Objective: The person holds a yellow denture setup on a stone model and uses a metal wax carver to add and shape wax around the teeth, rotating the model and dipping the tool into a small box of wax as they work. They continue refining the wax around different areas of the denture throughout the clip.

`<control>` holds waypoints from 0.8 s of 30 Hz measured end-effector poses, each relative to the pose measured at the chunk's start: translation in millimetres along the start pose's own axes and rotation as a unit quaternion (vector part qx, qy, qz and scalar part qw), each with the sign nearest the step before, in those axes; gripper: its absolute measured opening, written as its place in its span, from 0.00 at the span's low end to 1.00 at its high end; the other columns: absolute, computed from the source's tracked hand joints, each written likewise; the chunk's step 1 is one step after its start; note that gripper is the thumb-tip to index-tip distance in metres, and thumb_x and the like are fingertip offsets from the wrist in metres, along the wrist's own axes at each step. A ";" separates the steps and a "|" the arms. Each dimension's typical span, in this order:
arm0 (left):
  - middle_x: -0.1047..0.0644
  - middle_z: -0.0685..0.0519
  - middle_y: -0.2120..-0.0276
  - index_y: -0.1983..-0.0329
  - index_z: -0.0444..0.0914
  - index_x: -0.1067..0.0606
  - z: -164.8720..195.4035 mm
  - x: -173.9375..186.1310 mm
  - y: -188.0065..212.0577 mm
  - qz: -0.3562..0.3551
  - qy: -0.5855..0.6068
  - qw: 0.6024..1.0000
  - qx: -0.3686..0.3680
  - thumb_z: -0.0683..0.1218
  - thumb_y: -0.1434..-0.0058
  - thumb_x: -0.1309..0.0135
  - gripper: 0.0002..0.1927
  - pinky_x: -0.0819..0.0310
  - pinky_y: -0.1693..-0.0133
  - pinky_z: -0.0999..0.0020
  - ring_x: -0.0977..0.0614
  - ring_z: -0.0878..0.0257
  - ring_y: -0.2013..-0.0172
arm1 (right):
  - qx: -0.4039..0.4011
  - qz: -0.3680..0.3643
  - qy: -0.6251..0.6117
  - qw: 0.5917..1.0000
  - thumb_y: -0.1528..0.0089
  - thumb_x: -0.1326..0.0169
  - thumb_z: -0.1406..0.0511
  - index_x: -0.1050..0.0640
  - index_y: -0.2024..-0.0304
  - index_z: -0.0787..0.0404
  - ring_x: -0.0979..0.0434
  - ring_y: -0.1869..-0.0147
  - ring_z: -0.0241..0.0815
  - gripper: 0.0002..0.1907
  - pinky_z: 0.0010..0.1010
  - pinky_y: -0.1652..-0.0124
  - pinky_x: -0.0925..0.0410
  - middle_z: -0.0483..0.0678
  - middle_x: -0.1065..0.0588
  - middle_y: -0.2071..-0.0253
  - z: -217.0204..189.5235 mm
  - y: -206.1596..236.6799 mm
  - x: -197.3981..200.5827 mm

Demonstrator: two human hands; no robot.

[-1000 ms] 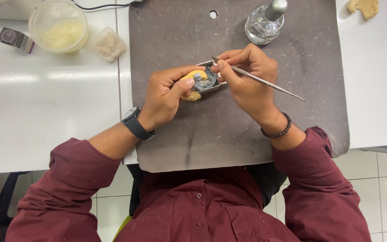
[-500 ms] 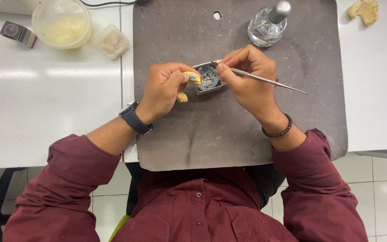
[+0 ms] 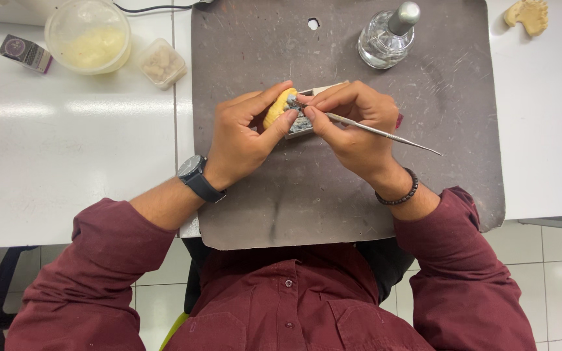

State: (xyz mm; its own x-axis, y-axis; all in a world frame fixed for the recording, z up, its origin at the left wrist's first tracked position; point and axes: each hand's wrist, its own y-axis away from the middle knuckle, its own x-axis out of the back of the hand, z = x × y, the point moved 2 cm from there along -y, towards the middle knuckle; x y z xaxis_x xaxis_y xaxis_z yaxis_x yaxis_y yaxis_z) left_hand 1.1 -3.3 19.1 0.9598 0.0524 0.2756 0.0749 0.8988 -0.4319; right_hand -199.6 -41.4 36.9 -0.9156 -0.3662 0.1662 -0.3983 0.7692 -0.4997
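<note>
My left hand grips a small yellow cast piece between thumb and fingers over the grey work mat. My right hand pinches a thin metal hand tool like a pen, its tip against the yellow piece and its shaft pointing right. Under both hands lies a small grey box-like block, mostly hidden by the fingers. A black watch sits on my left wrist and a dark bead bracelet on the right.
A glass bottle with a metal cap stands at the mat's far edge. On the white table at the left are a lidded plastic tub, a small clear container and a small box. Another yellow cast lies far right.
My left hand has turned the yellow piece, which now shows more between the fingers. The tool's shaft has dropped slightly. Both hands stay at the same spot on the mat.
</note>
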 end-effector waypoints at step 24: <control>0.26 0.54 0.71 0.36 0.39 0.24 5.8 -0.1 1.3 0.021 -0.126 0.986 -0.111 0.44 0.35 0.32 0.25 0.33 0.66 0.67 0.28 0.65 0.71 | -0.016 0.018 0.011 1.000 0.32 0.41 0.78 0.27 0.60 0.69 0.15 0.50 0.43 0.07 0.28 0.50 0.20 0.58 0.19 0.56 0.8 -0.5 1.0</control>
State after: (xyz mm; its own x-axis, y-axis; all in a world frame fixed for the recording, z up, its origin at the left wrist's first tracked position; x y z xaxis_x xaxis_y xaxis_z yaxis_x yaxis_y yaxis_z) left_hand -0.4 0.4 23.5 0.8679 0.2188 0.4459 0.1213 0.7772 -0.6175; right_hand -200.2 -42.5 36.7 -0.9304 -0.3263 0.1671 -0.3659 0.7979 -0.4790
